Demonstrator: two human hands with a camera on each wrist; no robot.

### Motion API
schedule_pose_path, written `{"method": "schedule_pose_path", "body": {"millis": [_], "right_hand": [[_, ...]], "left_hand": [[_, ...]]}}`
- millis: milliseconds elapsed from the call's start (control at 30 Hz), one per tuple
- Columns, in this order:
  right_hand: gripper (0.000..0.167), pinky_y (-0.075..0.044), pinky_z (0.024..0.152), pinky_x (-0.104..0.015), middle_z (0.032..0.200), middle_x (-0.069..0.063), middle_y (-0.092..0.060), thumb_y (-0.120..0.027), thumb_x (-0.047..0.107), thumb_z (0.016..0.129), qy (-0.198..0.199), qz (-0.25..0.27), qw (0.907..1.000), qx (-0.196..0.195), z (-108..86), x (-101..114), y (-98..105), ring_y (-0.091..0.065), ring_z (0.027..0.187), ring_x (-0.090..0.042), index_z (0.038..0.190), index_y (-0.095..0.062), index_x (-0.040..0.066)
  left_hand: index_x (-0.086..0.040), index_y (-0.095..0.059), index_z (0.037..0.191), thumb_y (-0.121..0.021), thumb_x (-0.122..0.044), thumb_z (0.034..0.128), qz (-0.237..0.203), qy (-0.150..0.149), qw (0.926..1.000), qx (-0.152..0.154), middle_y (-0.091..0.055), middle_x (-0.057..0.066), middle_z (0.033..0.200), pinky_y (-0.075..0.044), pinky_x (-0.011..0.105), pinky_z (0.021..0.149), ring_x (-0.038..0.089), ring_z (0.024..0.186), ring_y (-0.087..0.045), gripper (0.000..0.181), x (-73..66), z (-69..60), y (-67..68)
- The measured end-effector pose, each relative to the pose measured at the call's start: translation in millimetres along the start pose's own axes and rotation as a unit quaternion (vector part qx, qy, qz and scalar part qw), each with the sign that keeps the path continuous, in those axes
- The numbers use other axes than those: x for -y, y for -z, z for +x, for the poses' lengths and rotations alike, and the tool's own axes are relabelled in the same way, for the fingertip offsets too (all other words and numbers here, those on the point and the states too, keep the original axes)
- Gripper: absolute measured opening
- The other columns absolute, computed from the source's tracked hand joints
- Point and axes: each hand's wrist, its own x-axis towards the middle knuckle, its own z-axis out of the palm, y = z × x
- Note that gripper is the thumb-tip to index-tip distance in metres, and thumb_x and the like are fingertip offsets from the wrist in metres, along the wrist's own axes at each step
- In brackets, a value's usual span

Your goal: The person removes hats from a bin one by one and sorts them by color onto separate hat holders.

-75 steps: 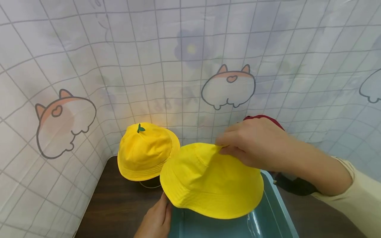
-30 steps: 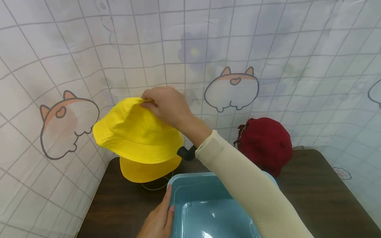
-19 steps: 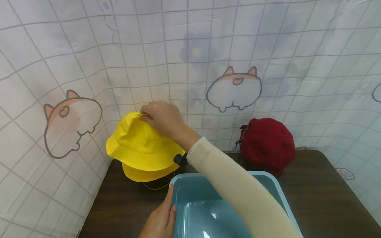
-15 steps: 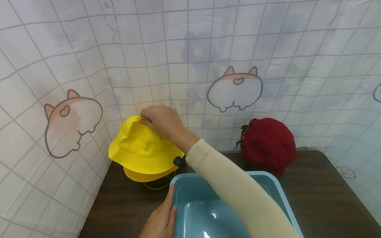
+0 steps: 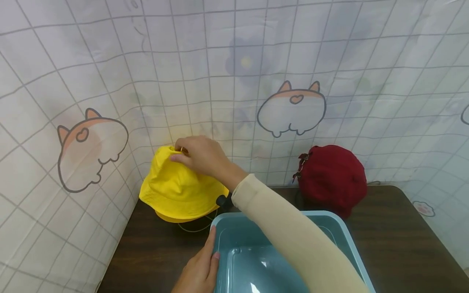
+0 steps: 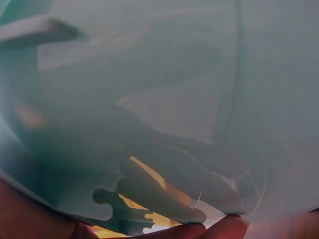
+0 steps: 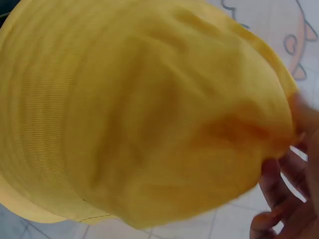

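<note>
A bright yellow bucket hat (image 5: 179, 191) sits over another yellow hat (image 5: 170, 218), whose brim shows below. My right hand (image 5: 201, 156) is at the crown's top, thumb and fingertips a little apart and touching the cloth. In the right wrist view the hat's crown (image 7: 189, 124) fills most of the picture, with the fingers (image 7: 279, 191) at its edge. My left hand (image 5: 198, 268) holds the left rim of a blue plastic tub (image 5: 256, 232), thumb at the rim. The left wrist view shows mostly the tub's glossy wall (image 6: 149, 74) close up.
A dark red hat (image 5: 331, 179) stands at the back right, near the patterned wall sheet (image 5: 227, 61). A thin wire ring (image 5: 194, 230) shows under the yellow hats. All rest on a dark wooden table (image 5: 395, 236). My right sleeve crosses above the tub.
My right hand carried the yellow hat from over the tub leftward and lowered it onto the other yellow hat; its fingers have since loosened. My left hand stays at the tub's rim.
</note>
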Motion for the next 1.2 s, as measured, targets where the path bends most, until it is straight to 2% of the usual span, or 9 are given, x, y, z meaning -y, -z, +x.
{"method": "schedule_pose_path", "body": {"millis": [133, 267, 400, 500, 667, 833, 967, 1067, 1200], "right_hand": [[0.042, -0.051, 0.08, -0.027, 0.099, 0.006, -0.07, -0.04, 0.049, 0.109, -0.033, 0.106, 0.9931, -0.037, -0.2, -11.2, 6.4, -0.061, 0.087, -0.01, 0.108, -0.068, 0.019], [0.044, -0.051, 0.083, -0.033, 0.099, 0.0, -0.07, -0.035, 0.044, 0.111, -0.085, 0.183, 0.9748, -0.095, -2.5, -28.5, 10.8, -0.062, 0.089, -0.015, 0.11, -0.067, 0.014], [0.04, -0.051, 0.075, -0.034, 0.094, -0.001, -0.067, -0.038, 0.046, 0.11, -0.171, 0.235, 0.9509, -0.106, -6.7, -48.2, 9.6, -0.062, 0.079, -0.018, 0.109, -0.065, 0.016], [0.043, -0.054, 0.072, -0.035, 0.098, -0.004, -0.069, -0.04, 0.049, 0.109, -0.239, 0.27, 0.9281, -0.092, -10.8, -63.4, 4.4, -0.063, 0.075, -0.02, 0.113, -0.066, 0.015], [0.052, -0.055, 0.077, -0.04, 0.112, -0.015, -0.07, -0.039, 0.049, 0.109, -0.307, 0.306, 0.8993, -0.06, -16.5, -84.5, -7.7, -0.064, 0.078, -0.025, 0.128, -0.066, 0.009], [0.051, -0.047, 0.069, -0.034, 0.123, -0.01, -0.068, -0.042, 0.048, 0.109, -0.38, 0.318, 0.8685, 0.022, -19.1, -94.6, -19.1, -0.062, 0.087, -0.024, 0.134, -0.066, 0.01], [0.046, -0.036, 0.057, -0.027, 0.127, -0.008, -0.067, -0.044, 0.041, 0.11, -0.42, 0.339, 0.8369, 0.093, -19.0, -96.4, -28.4, -0.056, 0.079, -0.019, 0.137, -0.064, 0.009], [0.042, -0.035, 0.055, -0.026, 0.112, -0.008, -0.069, -0.047, 0.037, 0.109, -0.43, 0.355, 0.8219, 0.116, -19.1, -95.5, -33.1, -0.051, 0.07, -0.017, 0.124, -0.069, 0.005], [0.034, -0.035, 0.053, -0.026, 0.078, -0.005, -0.057, -0.053, 0.031, 0.106, -0.436, 0.366, 0.8121, 0.126, -19.8, -94.4, -36.9, -0.043, 0.06, -0.015, 0.09, -0.07, 0.006]], "left_hand": [[-0.017, -0.017, 0.165, -0.047, -0.033, 0.1097, -0.007, -0.006, 1.0, 0.002, -0.05, 0.021, 0.153, -0.049, 0.062, 0.1, 0.034, 0.118, -0.066, 0.065, 3.5, -0.3, 1.6], [-0.023, -0.018, 0.165, -0.041, -0.047, 0.1094, -0.044, -0.001, 0.999, 0.011, -0.052, 0.02, 0.152, -0.048, 0.064, 0.1, 0.03, 0.119, -0.064, 0.065, 7.7, -1.1, 11.1], [-0.02, -0.033, 0.161, -0.038, -0.048, 0.1098, -0.041, 0.015, 0.9972, -0.061, -0.067, 0.012, 0.134, -0.05, 0.058, 0.1, 0.022, 0.113, -0.067, 0.059, 10.6, -1.7, 31.6], [-0.015, -0.052, 0.149, -0.04, -0.042, 0.1107, -0.006, 0.019, 0.9888, -0.148, -0.075, 0.004, 0.115, -0.055, 0.048, 0.091, 0.015, 0.1, -0.069, 0.048, 19.4, 1.9, 51.4], [-0.007, -0.059, 0.137, -0.04, -0.038, 0.1109, 0.02, 0.045, 0.9704, -0.236, -0.07, 0.008, 0.108, -0.051, 0.039, 0.08, 0.019, 0.093, -0.064, 0.045, 43.4, 16.2, 85.5], [0.001, -0.046, 0.141, -0.036, -0.04, 0.1106, -0.023, 0.107, 0.9555, -0.274, -0.058, 0.021, 0.123, -0.047, 0.049, 0.086, 0.037, 0.108, -0.059, 0.052, 68.8, 35.0, 107.4], [0.001, -0.037, 0.14, -0.033, -0.044, 0.1099, -0.08, 0.152, 0.9417, -0.289, -0.051, 0.024, 0.13, -0.051, 0.045, 0.078, 0.038, 0.107, -0.06, 0.055, 83.9, 48.9, 113.7], [-0.002, -0.033, 0.139, -0.035, -0.044, 0.1099, -0.143, 0.164, 0.9307, -0.294, -0.052, 0.022, 0.132, -0.055, 0.033, 0.068, 0.027, 0.094, -0.063, 0.05, 88.0, 58.5, 115.4], [-0.008, -0.032, 0.134, -0.038, -0.037, 0.1109, -0.231, 0.162, 0.9109, -0.301, -0.056, 0.017, 0.125, -0.055, 0.025, 0.062, 0.015, 0.083, -0.06, 0.037, 89.0, 68.3, 117.2]]}}
